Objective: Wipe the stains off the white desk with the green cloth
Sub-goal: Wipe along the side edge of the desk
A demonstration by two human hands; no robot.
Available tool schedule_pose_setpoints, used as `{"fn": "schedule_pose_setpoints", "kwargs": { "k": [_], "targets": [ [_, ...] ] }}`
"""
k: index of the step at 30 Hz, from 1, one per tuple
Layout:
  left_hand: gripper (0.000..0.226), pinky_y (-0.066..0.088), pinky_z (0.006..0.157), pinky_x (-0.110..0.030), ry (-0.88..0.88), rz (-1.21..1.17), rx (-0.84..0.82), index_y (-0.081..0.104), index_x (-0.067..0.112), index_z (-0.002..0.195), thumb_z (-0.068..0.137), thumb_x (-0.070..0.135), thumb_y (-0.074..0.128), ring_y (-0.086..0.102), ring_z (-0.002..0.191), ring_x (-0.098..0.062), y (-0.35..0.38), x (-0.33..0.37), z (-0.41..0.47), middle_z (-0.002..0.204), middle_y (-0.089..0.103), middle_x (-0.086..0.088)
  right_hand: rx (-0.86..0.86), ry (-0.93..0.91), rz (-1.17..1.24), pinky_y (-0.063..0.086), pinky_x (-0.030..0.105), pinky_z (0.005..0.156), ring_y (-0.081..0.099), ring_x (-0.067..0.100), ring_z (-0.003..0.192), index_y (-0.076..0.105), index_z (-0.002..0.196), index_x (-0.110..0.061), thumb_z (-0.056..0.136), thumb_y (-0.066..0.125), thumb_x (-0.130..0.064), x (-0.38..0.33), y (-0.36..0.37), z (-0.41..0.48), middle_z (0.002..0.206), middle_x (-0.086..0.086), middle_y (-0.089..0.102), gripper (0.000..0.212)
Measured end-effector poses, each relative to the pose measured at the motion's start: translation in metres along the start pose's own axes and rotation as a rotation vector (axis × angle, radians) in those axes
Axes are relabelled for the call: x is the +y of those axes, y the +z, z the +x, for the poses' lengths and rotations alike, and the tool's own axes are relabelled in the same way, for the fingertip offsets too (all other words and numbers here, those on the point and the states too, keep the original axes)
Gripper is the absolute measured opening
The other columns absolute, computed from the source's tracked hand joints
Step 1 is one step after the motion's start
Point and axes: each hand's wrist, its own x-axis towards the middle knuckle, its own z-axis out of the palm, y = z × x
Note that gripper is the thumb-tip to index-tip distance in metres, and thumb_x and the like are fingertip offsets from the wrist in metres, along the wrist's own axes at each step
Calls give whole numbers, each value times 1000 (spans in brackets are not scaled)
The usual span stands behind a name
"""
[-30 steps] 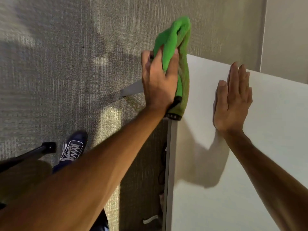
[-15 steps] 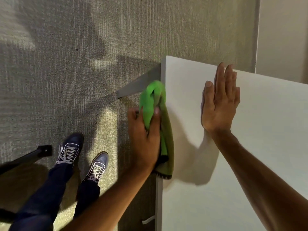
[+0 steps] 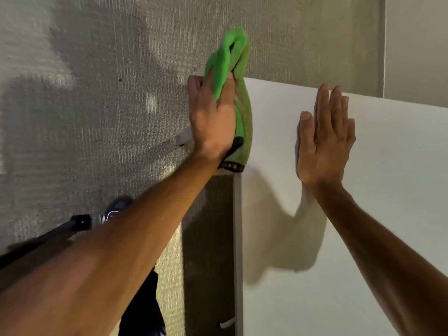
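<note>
Looks like an office: grey ribbed carpet [image 3: 97, 117] runs under the flat white desk [image 3: 388, 214], plain beige wall [image 3: 417, 44] beyond it.

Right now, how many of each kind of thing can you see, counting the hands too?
Hands: 2 (left hand, right hand)
Cloth: 1, green
Desk: 1, white
Shoe: 1 in plain view, blurred
Rod: 1, black
Total: 6
</note>
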Motion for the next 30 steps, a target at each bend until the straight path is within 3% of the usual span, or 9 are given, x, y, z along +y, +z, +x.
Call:
{"fn": "schedule_pose_setpoints", "kwargs": {
  "k": [4, 9, 13, 18, 20, 23, 25, 28, 30],
  "targets": [
    [18, 40, 73, -17, -30, -31, 13, 48, 26, 83, 101, 26, 54, 47, 76, -1, 2, 9, 8, 98, 44, -2, -3, 3, 10, 14, 53, 131, 11, 21, 164, 20, 167, -28, 109, 16, -55, -2, -2, -1, 176, 1, 17, 63],
    [29, 41, 91, -29, -34, -22, -10, 63, 1, 109, 101, 28, 52, 52, 96, -20, -7, -9, -44, 103, 46, -4, -23, 11, 28, 11, 54, 132, 9, 22, 164, 20, 167, -27, 108, 17, -55, -6, -7, -1, 176, 2, 16, 65],
    [7, 47, 95, -40, -42, -46, -2, 56, 37, 101, 98, 34, 51, 57, 101, -27, -18, -26, -105, 109, 54, -10, -34, 12, 28, 11, 54, 132, 8, 21, 164, 20, 167, -28, 108, 18, -55, -7, -7, -2, 176, 2, 14, 65],
    [17, 39, 76, -6, -100, -39, -6, 50, 28, 103, 95, 43, 49, 55, 90, 0, -30, -43, -151, 100, 52, 7, -27, 7, 14, 12, 54, 131, 8, 21, 164, 20, 167, -28, 109, 17, -53, -6, -7, -1, 176, 2, 15, 64],
    [30, 40, 77, -7, -117, -12, -10, 57, 16, 108, 95, 41, 47, 54, 92, 2, -27, -41, -146, 102, 50, 11, -26, 3, 7, 13, 55, 131, 8, 21, 164, 20, 167, -28, 109, 17, -53, -6, -6, -1, 176, 2, 15, 64],
    [36, 44, 94, -33, -124, 31, -6, 61, 8, 114, 97, 35, 45, 54, 103, -21, -19, -22, -118, 110, 52, -3, -18, 5, 6, 15, 55, 131, 10, 22, 164, 21, 167, -27, 108, 17, -54, -6, -6, -1, 176, 2, 16, 65],
    [32, 43, 95, -42, -63, 3, 9, 63, 5, 112, 99, 29, 46, 54, 101, -29, -13, -6, -88, 97, 50, 6, -19, 5, 2, 15, 55, 131, 10, 22, 164, 21, 167, -26, 108, 17, -54, -6, -5, -2, 176, 2, 16, 65],
    [33, 37, 87, -24, -21, 51, 34, 58, 14, 128, 101, 29, 48, 51, 90, -14, -2, 12, -30, 96, 43, 7, -22, 11, 6, 13, 54, 131, 9, 22, 164, 21, 167, -27, 107, 16, -55, -6, -6, -1, 176, 2, 16, 66],
    [38, 38, 82, -22, -14, 89, 5, 52, 24, 136, 102, 36, 46, 46, 80, 1, 4, 19, -5, 105, 42, 4, -20, 19, 2, 12, 53, 132, 10, 22, 164, 21, 167, -27, 107, 16, -56, -8, -6, -1, 176, 2, 16, 67]
  ]
}}
